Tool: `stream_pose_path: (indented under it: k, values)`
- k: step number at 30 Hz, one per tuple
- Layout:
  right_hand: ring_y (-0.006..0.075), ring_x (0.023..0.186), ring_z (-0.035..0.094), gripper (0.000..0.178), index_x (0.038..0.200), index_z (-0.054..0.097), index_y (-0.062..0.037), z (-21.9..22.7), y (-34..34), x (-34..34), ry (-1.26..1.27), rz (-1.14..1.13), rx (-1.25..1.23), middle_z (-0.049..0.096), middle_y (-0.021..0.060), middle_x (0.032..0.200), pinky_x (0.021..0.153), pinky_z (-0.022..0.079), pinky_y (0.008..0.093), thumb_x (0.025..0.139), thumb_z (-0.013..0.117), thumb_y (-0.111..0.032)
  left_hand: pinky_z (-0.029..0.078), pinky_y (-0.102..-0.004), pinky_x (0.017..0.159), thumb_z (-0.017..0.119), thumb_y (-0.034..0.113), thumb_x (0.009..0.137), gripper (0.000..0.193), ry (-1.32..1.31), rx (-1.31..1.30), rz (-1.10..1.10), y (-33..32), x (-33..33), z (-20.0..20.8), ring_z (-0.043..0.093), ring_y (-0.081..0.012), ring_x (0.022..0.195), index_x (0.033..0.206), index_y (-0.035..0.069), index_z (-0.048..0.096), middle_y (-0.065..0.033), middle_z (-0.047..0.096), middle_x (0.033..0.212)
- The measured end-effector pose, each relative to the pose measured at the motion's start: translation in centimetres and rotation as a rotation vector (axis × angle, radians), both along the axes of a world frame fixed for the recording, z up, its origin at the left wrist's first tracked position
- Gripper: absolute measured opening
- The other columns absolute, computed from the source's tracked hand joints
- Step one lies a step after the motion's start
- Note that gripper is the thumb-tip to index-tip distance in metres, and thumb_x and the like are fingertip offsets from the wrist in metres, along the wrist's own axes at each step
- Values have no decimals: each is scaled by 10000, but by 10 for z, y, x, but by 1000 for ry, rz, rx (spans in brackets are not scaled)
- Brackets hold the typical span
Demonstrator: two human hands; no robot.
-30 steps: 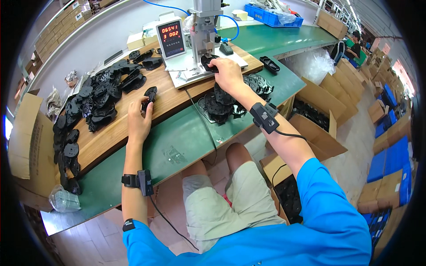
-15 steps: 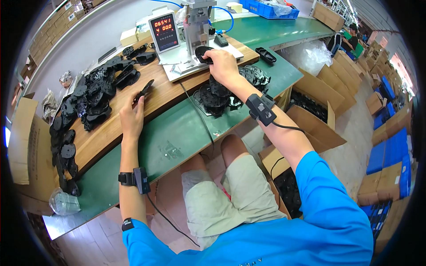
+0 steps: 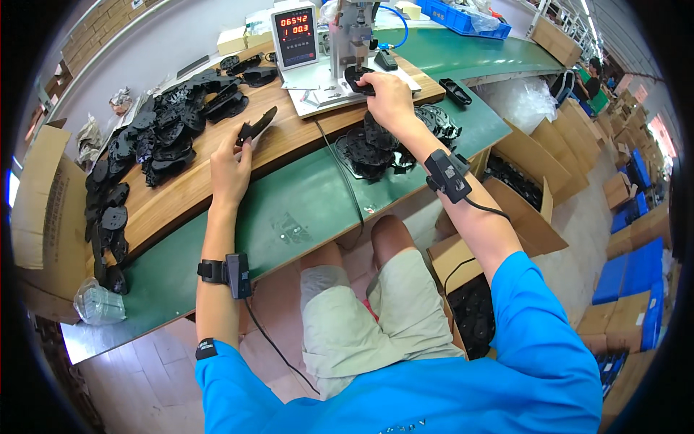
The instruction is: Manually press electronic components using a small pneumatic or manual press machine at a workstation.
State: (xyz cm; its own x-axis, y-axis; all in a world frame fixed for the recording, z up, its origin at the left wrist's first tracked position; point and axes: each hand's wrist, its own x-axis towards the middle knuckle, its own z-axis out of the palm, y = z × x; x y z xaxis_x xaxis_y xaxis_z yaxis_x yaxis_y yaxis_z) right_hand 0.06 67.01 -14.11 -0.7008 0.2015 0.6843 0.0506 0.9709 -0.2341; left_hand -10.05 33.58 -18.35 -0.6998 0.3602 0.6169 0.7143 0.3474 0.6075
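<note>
My left hand (image 3: 230,172) is closed on a flat black plastic part (image 3: 259,124), pinched between thumb and fingers and tilted above the wooden board. My right hand (image 3: 391,100) grips the edge of a rounded black plastic part (image 3: 356,77) on the base plate of a metal bench press (image 3: 353,43). That part sits right beneath the press head; whether the head touches it I cannot tell. Left of the press stands a display box (image 3: 296,36) with lit red digits. Below my right wrist lies a pile of black parts (image 3: 367,150) on the green table.
Many loose black parts (image 3: 165,124) cover the left of the wooden board (image 3: 199,177). A cable (image 3: 338,159) crosses the green table (image 3: 289,228). Open cartons (image 3: 531,210) with black parts stand at the right. A bagged item (image 3: 100,302) lies at the left corner.
The whole view has shifted, moving the scene right and slightly up. The part in my left hand has turned to show more of its length. The display's digits have changed.
</note>
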Motion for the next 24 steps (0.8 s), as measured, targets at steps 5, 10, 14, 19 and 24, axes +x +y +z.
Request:
stream_pose_path:
  k: [5, 10, 14, 19, 24]
  values:
    - [350, 1048, 697, 304, 1047, 753, -102, 4, -9, 1, -33, -16, 42, 756, 123, 1065, 921, 547, 459, 762, 702, -11, 613, -363, 817, 640, 65, 1002, 377, 23, 34, 11, 0, 3, 3, 772, -217, 904, 1378, 82, 652, -178, 768, 1061]
    - [358, 1042, 694, 317, 1079, 745, -94, 6, 5, 6, -39, 39, 10, 750, 132, 1071, 928, 543, 457, 778, 691, -11, 620, -367, 791, 646, 96, 1006, 354, 14, 41, 11, 4, 10, 6, 774, -239, 895, 1360, 72, 656, -182, 771, 1051]
    - [369, 1076, 672, 287, 1086, 732, -62, 9, -4, 13, 65, 122, -20, 736, 152, 1099, 952, 534, 447, 814, 659, -4, 597, -398, 885, 642, 45, 962, 351, 5, -5, 33, 2, 8, 5, 749, -305, 1021, 1312, 63, 675, -203, 747, 1145]
    - [311, 1120, 637, 260, 1016, 715, -60, 2, -54, 47, 195, 420, 66, 715, 95, 1111, 968, 545, 410, 796, 645, 59, 450, -439, 1109, 647, 62, 867, 370, 352, -241, 47, 3, 10, 3, 530, -363, 1348, 1233, 71, 698, -156, 642, 1379]
    - [248, 1137, 645, 301, 1030, 723, -47, -1, -112, 59, 202, 670, 346, 704, 49, 1115, 968, 568, 357, 733, 699, -3, 494, -289, 755, 668, 297, 1022, 301, -236, 111, -298, 10, 19, 14, 650, -156, 932, 1228, 78, 682, -85, 713, 1036]
